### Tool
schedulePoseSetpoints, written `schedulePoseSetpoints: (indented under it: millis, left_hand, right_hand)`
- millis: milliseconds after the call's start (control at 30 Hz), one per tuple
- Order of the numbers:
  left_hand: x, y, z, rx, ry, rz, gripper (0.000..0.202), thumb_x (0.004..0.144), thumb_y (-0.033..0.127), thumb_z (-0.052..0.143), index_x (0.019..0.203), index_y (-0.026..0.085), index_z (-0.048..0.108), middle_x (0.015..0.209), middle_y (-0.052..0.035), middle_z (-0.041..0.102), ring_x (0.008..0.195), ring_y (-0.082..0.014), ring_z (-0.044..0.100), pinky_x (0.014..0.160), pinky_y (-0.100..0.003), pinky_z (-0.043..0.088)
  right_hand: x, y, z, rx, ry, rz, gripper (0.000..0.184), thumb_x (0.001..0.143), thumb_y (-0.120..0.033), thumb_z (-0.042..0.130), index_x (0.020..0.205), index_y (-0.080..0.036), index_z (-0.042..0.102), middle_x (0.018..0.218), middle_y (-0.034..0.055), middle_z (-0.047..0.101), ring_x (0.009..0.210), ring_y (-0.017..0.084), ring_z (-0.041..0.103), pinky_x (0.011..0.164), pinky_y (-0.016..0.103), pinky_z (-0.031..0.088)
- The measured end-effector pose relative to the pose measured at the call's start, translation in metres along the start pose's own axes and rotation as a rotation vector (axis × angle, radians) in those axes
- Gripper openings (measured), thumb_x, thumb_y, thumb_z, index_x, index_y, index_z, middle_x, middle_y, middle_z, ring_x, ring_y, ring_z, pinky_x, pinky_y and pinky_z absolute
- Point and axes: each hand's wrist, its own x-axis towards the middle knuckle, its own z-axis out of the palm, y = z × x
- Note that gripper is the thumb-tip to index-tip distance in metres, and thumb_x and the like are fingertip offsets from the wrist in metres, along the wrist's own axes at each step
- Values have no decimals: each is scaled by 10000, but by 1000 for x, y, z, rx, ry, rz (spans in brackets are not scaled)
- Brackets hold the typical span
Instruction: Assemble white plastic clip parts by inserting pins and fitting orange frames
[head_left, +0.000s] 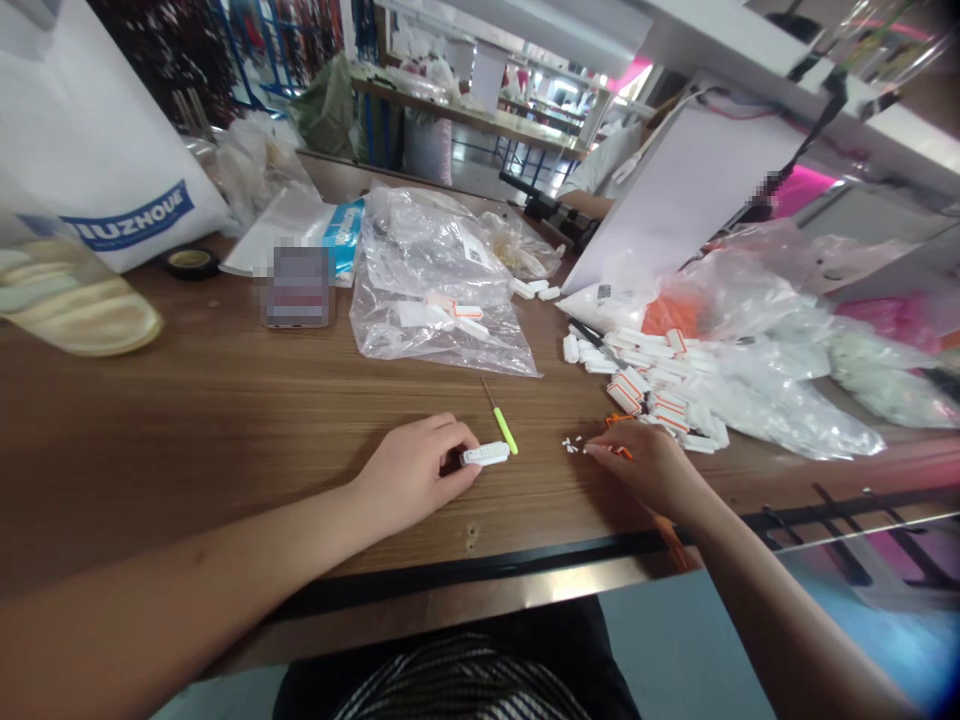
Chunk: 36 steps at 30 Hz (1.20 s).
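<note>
My left hand [416, 472] rests on the wooden table [225, 440], its fingers around a small white ribbed plastic piece [485, 454]. A thin tool with a yellow-green handle [504, 428] lies just past that piece. My right hand [637, 465] reaches left, its fingertips beside several tiny white bits [571, 446]. An orange strip [619, 450] lies partly under those fingers. Beyond it is a heap of white pieces with orange-edged labels [645, 375]. Nothing clearly shows in my right hand.
A clear plastic bag with white pieces [435, 300] lies ahead. Left of it are a blurred phone [296, 287], a tape roll [191, 263] and a white tote bag [97, 130]. Crumpled plastic [772, 390] spreads right. A co-worker's arm [589, 203] shows beyond a white board [675, 190].
</note>
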Motion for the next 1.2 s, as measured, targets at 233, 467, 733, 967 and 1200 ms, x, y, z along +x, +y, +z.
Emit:
schedulePoseSetpoints:
  millis: [233,467,733,967,1200]
  left_hand:
    - [0,2,-1,-15,13,1,90,850,269,625,909,209,657,797,10,584,667,-127,536,630,-272,414]
    - [0,2,-1,-17,24,3,81,846,270,630,896,209,648,795,18,578,652,-120,532,628,-273,415]
    - [0,4,0,-41,28,-30,60,835,242,632,889,225,653,801,29,580,675,-117,541,644,-267,416]
    - [0,4,0,-41,49,-2,51,844,258,635,866,212,639,768,28,563,666,-121,531,631,-265,406]
    - [0,3,0,-26,49,30,69,855,270,624,858,201,627,767,19,555,674,-128,532,627,-267,414]
  right_hand:
    - [-5,1,10,-163,71,-9,245,848,-386,564,784,-237,747,805,32,732,767,234,663,711,342,455]
    - [0,-3,11,-133,27,99,193,789,-358,596,726,-239,734,745,18,731,693,219,662,671,334,464]
    - [16,-66,-2,218,59,-154,135,847,-285,611,750,-217,675,778,27,688,734,182,632,689,309,473]
    - [38,-112,22,391,-30,-439,82,862,-177,629,790,-215,643,905,35,623,901,190,594,834,351,467]
    - [42,-111,32,394,-44,-470,76,867,-162,626,805,-206,625,882,31,603,919,190,570,855,364,450]
